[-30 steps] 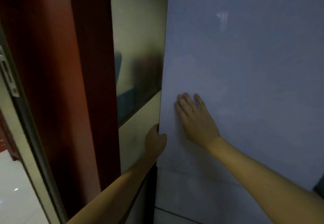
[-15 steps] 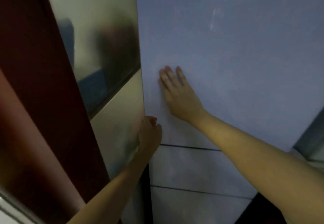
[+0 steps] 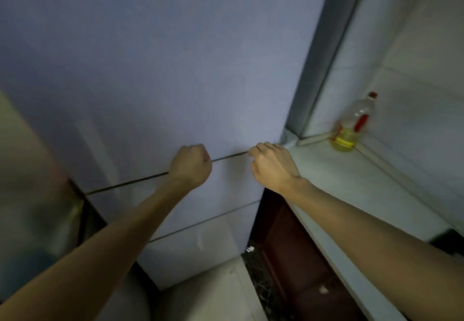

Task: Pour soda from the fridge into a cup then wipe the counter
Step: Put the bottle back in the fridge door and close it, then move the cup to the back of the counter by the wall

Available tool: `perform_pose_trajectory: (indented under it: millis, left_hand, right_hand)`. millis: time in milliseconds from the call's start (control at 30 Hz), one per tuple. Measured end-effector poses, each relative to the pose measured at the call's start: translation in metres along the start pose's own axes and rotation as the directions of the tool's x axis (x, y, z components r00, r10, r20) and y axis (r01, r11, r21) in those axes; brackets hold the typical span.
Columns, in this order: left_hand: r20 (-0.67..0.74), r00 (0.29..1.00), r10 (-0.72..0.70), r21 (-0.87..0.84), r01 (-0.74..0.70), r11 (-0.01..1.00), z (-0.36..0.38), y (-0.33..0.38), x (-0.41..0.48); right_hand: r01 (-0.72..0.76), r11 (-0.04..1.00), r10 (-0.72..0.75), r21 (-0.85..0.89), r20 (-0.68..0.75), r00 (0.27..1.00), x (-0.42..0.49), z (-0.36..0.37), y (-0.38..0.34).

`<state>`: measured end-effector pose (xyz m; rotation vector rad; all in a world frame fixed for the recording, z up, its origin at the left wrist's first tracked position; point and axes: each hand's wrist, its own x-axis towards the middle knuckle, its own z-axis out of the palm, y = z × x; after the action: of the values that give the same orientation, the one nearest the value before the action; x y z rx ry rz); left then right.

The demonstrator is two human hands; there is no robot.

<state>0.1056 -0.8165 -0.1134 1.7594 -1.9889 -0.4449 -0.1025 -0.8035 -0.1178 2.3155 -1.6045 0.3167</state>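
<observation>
Now, your left hand (image 3: 190, 166) and right hand (image 3: 272, 167) both curl at the seam (image 3: 228, 157) under the fridge's upper door (image 3: 175, 69), though I cannot tell whether the fingertips grip its edge. Hook them well under and pull evenly toward yourself. The soda presumably sits unseen behind that shut door, and the counter (image 3: 351, 170) lies just right of your right hand.

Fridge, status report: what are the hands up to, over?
Hands: left hand and right hand curled into the seam under the fridge door. Door looks shut; no soda or cup in view. Nearby bottle on the counter, clear of both.
</observation>
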Motion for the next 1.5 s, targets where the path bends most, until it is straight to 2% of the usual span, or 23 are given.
perform_pose_trajectory:
  millis: [133, 233, 400, 633, 733, 933, 1167, 1367, 1500]
  left_hand:
    - [0.176, 0.979, 0.1, 0.131, -0.124, 0.984, 0.041, 0.053, 0.008]
    - [0.305, 0.928, 0.216, 0.149, -0.27, 0.951, 0.081, 0.099, 0.001]
    - [0.497, 0.752, 0.433, 0.091, -0.542, 0.836, 0.139, 0.192, -0.037]
    - [0.558, 0.502, 0.661, 0.038, -0.81, 0.585, 0.182, 0.326, -0.144]
    - [0.568, 0.432, 0.7, 0.036, -0.863, 0.503, 0.192, 0.371, -0.201]
    - [0.599, 0.326, 0.731, 0.006, -0.915, 0.403, 0.214, 0.447, -0.332]
    - [0.617, 0.063, 0.784, -0.171, -0.962, 0.212, 0.25, 0.542, -0.484]
    - [0.598, -0.118, 0.793, -0.224, -0.974, 0.024, 0.271, 0.604, -0.592]
    - [0.58, -0.221, 0.784, -0.26, -0.962, -0.079, 0.295, 0.637, -0.643]
  right_hand:
    - [-0.187, 0.979, 0.197, -0.086, 0.119, 0.973, -0.071, -0.007, 0.059]
    - [-0.315, 0.939, 0.337, -0.141, 0.178, 0.925, -0.13, -0.019, 0.094]
    - [-0.538, 0.816, 0.577, -0.211, 0.232, 0.783, -0.239, -0.046, 0.135]
    - [-0.719, 0.647, 0.762, -0.255, 0.184, 0.621, -0.391, -0.109, 0.159]
    - [-0.797, 0.553, 0.833, -0.243, 0.169, 0.526, -0.466, -0.139, 0.159]
    - [-0.907, 0.339, 0.939, -0.25, 0.147, 0.31, -0.621, -0.203, 0.145]
    - [-0.955, 0.062, 0.997, -0.29, 0.066, 0.045, -0.778, -0.272, 0.127]
    - [-0.946, -0.144, 0.988, -0.292, 0.016, -0.155, -0.883, -0.317, 0.102]
    - [-0.927, -0.255, 0.965, -0.276, -0.017, -0.261, -0.943, -0.331, 0.088]
